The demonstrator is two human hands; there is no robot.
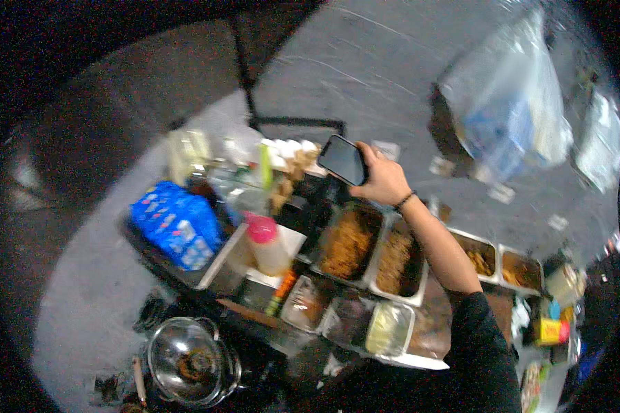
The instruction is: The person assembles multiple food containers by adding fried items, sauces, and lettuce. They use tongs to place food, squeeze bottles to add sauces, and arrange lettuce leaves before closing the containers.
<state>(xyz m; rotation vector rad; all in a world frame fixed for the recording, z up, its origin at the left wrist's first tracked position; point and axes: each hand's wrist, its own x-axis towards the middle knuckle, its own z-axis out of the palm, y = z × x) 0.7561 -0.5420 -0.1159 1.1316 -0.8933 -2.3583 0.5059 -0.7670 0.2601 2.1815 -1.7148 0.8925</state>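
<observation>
My right hand (pixel 387 182) is raised over a food stall counter and shut on a dark-screened phone (pixel 342 160), gripping its right edge. A dark band circles that wrist, and the black-sleeved forearm comes up from the lower right. Directly under the hand sit two metal trays of brown fried food (pixel 346 242) (pixel 395 263). My left hand is out of the picture.
Two more food trays (pixel 480 259) (pixel 520 270) lie to the right. Covered containers (pixel 387 329) line the near edge. A pink-capped bottle (pixel 265 244), a blue package (pixel 176 224) and a glass-lidded pot (pixel 186 359) are at left. Plastic bags (pixel 510 110) hang upper right.
</observation>
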